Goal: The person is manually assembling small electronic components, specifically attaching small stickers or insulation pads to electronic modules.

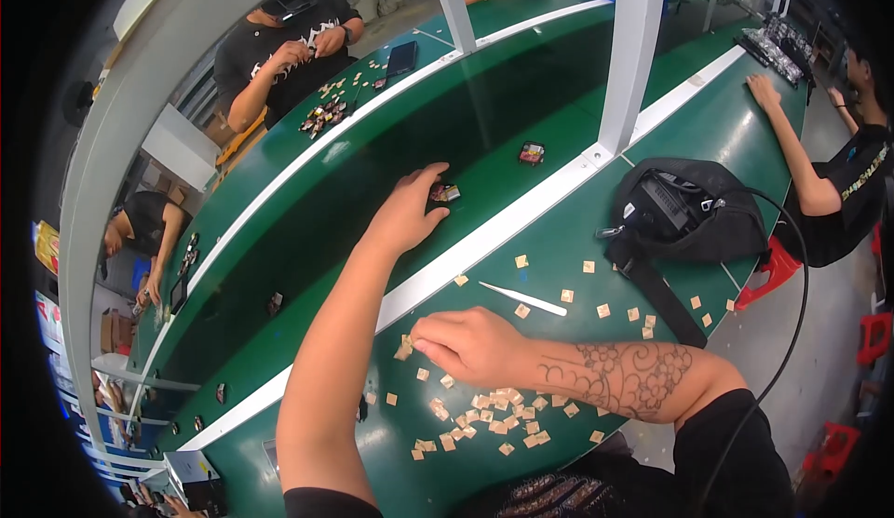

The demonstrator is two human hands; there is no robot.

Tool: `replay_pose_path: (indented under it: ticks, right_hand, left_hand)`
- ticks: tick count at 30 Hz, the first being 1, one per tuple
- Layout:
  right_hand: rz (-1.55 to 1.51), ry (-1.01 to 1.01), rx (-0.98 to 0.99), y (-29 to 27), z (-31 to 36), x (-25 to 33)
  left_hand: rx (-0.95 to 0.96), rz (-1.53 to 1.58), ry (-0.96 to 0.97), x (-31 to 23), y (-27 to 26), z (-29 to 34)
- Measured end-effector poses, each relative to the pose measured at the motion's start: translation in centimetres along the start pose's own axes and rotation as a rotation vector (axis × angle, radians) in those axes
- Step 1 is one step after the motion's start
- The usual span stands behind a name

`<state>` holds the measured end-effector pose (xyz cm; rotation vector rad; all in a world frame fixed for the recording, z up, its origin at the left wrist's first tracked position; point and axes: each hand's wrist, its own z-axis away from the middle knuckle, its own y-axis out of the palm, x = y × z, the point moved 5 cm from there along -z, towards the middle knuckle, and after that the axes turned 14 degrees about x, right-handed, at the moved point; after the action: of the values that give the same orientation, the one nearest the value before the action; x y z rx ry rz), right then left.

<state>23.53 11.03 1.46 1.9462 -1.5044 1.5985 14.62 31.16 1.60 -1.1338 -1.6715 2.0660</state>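
My left hand (407, 211) reaches over the dark green belt, thumb and fingers spread around a small dark part with a pale label (446, 193). I cannot tell whether the fingertips touch it. My right hand (477, 343) is closed above the near green table, its fingertips pressed together beside a few small beige squares (403, 349). Whatever those fingers hold, if anything, is hidden. Many more beige squares (503, 408) lie loosely below that hand and to its right. White tweezers (524, 298) rest just beyond it.
Another small part (532, 153) lies farther along the belt. A black bag (689, 211) with a strap sits at the right of the table. A white post (633, 62) rises from the belt's pale edge rail (494, 243). Other people work across the belt and at the right.
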Motion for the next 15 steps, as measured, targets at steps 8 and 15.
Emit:
replay_pose_path:
  ticks: [8, 15]
  right_hand:
    - [-0.069, 0.056, -0.084, -0.4, -0.2, -0.8]
    - [-0.004, 0.132, -0.063, -0.5, 0.3, -1.6]
  left_hand:
    - [-0.157, -0.136, -0.095, -0.3, 0.2, -0.6]
    - [-0.177, -0.093, -0.095, -5.6, -0.6, 10.8]
